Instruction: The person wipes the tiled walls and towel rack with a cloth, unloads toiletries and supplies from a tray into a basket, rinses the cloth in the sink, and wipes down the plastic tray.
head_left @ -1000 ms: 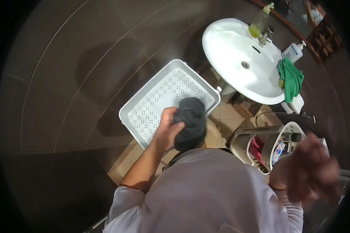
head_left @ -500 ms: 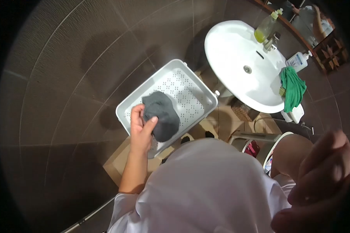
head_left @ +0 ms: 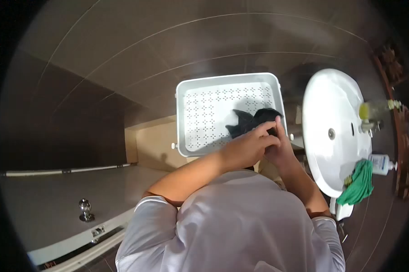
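Dark wall tiles (head_left: 204,41), both hands (head_left: 253,147) (head_left: 280,148) meeting at black cloth (head_left: 246,122), grip unclear, perforated tray (head_left: 202,118) beneath

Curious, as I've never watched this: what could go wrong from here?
The dark cloth, bunched near one end of the perforated tray, might slip over its rim as the left hand and right hand move there. The tray's support is hidden, so pressing down could tip it. The green cloth over the washbasin edge may slide off.

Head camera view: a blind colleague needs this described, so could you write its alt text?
A person's left hand and right hand meet at dark fabric over a white perforated tray. At the right is a white sink, a green cloth on its rim.
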The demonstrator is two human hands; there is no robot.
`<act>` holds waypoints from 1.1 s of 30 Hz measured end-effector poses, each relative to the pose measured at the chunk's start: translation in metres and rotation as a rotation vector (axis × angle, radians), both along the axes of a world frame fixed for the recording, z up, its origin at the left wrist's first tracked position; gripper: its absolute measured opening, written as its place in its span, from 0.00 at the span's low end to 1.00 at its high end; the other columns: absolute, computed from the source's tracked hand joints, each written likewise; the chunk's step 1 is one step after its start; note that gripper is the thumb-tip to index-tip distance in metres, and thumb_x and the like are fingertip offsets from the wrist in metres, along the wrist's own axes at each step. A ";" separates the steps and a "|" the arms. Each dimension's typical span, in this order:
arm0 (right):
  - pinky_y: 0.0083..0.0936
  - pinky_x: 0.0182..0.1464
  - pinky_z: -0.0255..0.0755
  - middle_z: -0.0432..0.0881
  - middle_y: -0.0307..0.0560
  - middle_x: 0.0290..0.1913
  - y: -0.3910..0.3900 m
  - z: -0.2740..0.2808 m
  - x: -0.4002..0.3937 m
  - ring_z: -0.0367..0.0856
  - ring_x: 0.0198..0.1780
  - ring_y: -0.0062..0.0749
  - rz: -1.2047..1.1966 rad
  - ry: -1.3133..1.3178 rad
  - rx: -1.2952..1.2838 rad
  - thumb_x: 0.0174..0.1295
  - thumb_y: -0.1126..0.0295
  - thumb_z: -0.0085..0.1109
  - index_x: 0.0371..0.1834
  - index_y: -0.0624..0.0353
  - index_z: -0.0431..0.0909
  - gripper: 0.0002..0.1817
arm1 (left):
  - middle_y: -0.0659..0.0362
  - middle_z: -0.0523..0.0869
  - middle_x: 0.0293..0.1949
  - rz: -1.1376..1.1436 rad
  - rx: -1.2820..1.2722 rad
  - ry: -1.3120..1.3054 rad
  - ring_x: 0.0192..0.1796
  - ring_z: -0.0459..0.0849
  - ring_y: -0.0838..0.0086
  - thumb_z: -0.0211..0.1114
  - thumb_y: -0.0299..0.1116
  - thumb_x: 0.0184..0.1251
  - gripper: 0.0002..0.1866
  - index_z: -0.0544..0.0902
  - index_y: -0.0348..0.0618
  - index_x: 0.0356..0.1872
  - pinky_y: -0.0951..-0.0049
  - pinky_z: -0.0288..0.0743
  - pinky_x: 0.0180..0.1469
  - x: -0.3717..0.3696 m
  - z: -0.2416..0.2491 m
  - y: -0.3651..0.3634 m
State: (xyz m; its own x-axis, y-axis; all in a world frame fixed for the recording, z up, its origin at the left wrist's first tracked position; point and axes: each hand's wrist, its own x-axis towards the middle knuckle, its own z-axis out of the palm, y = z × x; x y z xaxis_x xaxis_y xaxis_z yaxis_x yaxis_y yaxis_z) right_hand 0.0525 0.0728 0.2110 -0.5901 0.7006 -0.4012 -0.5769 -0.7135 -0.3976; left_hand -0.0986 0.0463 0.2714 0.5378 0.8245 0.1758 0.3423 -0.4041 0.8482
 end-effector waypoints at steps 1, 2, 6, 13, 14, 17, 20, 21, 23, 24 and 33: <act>0.28 0.48 0.67 0.75 0.43 0.40 0.004 -0.012 -0.002 0.73 0.46 0.30 0.022 0.008 -0.005 0.65 0.51 0.41 0.47 0.56 0.70 0.21 | 0.47 0.65 0.57 0.043 -0.093 0.002 0.50 0.73 0.63 0.52 0.18 0.55 0.12 0.75 0.43 0.39 0.72 0.71 0.46 -0.002 -0.003 -0.005; 0.28 0.47 0.67 0.75 0.43 0.42 0.006 -0.011 -0.010 0.73 0.46 0.30 -0.018 -0.021 -0.042 0.65 0.53 0.43 0.48 0.56 0.69 0.19 | 0.47 0.65 0.57 0.057 -0.100 0.007 0.50 0.73 0.63 0.52 0.18 0.55 0.12 0.75 0.43 0.39 0.72 0.71 0.46 -0.008 -0.005 -0.008; 0.30 0.53 0.66 0.75 0.45 0.47 0.022 0.026 -0.029 0.73 0.49 0.32 -0.250 -0.162 0.108 0.64 0.61 0.47 0.52 0.58 0.67 0.17 | 0.53 0.68 0.56 0.287 -0.185 -0.146 0.49 0.74 0.72 0.53 0.19 0.57 0.10 0.76 0.44 0.39 0.78 0.70 0.43 -0.064 -0.021 -0.014; 0.31 0.55 0.66 0.75 0.48 0.49 0.035 0.066 -0.024 0.74 0.49 0.34 -0.499 -0.270 0.379 0.65 0.64 0.44 0.51 0.63 0.68 0.16 | 0.62 0.76 0.49 0.708 -0.193 -0.277 0.46 0.73 0.79 0.56 0.23 0.60 0.06 0.76 0.44 0.37 0.81 0.67 0.43 -0.181 -0.073 -0.024; 0.34 0.54 0.66 0.75 0.52 0.49 0.036 0.067 -0.023 0.74 0.51 0.38 -0.565 -0.353 0.414 0.65 0.61 0.45 0.53 0.65 0.67 0.20 | 0.63 0.76 0.47 0.795 -0.192 -0.317 0.44 0.74 0.81 0.56 0.24 0.60 0.05 0.76 0.44 0.37 0.82 0.67 0.40 -0.192 -0.080 -0.024; 0.34 0.52 0.68 0.75 0.51 0.49 0.030 0.095 -0.029 0.75 0.49 0.38 -0.604 -0.340 0.534 0.65 0.60 0.44 0.52 0.65 0.67 0.20 | 0.63 0.77 0.46 0.820 -0.218 -0.364 0.43 0.73 0.83 0.57 0.24 0.60 0.05 0.76 0.43 0.37 0.82 0.67 0.39 -0.214 -0.089 -0.020; 0.33 0.51 0.69 0.75 0.51 0.49 0.030 0.094 -0.029 0.75 0.48 0.37 -0.640 -0.453 0.483 0.65 0.60 0.44 0.52 0.64 0.68 0.20 | 0.64 0.77 0.46 0.829 -0.263 -0.370 0.42 0.72 0.83 0.57 0.25 0.60 0.04 0.77 0.43 0.36 0.82 0.67 0.38 -0.215 -0.085 -0.009; 0.28 0.47 0.70 0.76 0.49 0.45 0.028 0.096 -0.037 0.77 0.44 0.30 -0.634 -0.491 0.472 0.64 0.61 0.47 0.45 0.61 0.71 0.15 | 0.64 0.77 0.46 0.829 -0.287 -0.394 0.42 0.72 0.83 0.57 0.26 0.59 0.04 0.77 0.42 0.35 0.81 0.67 0.38 -0.212 -0.083 -0.005; 0.25 0.47 0.70 0.77 0.48 0.45 0.025 0.084 -0.044 0.77 0.43 0.29 -0.541 -0.490 0.411 0.63 0.58 0.47 0.48 0.62 0.70 0.19 | 0.63 0.77 0.48 0.746 -0.259 -0.309 0.45 0.73 0.81 0.58 0.26 0.58 0.07 0.76 0.42 0.38 0.80 0.67 0.41 -0.204 -0.078 -0.001; 0.24 0.48 0.69 0.77 0.47 0.44 0.025 0.070 -0.043 0.76 0.44 0.27 -0.472 -0.640 0.455 0.63 0.56 0.47 0.50 0.63 0.69 0.21 | 0.62 0.76 0.50 0.676 -0.221 -0.224 0.47 0.73 0.79 0.60 0.26 0.57 0.11 0.76 0.43 0.42 0.78 0.67 0.43 -0.194 -0.074 0.004; 0.19 0.47 0.68 0.77 0.41 0.43 0.043 0.114 -0.003 0.74 0.43 0.21 -0.237 -0.203 0.670 0.66 0.64 0.43 0.47 0.64 0.70 0.15 | 0.54 0.66 0.60 0.023 -0.451 -0.348 0.61 0.64 0.68 0.68 0.39 0.52 0.40 0.57 0.34 0.63 0.72 0.56 0.62 -0.078 -0.011 0.060</act>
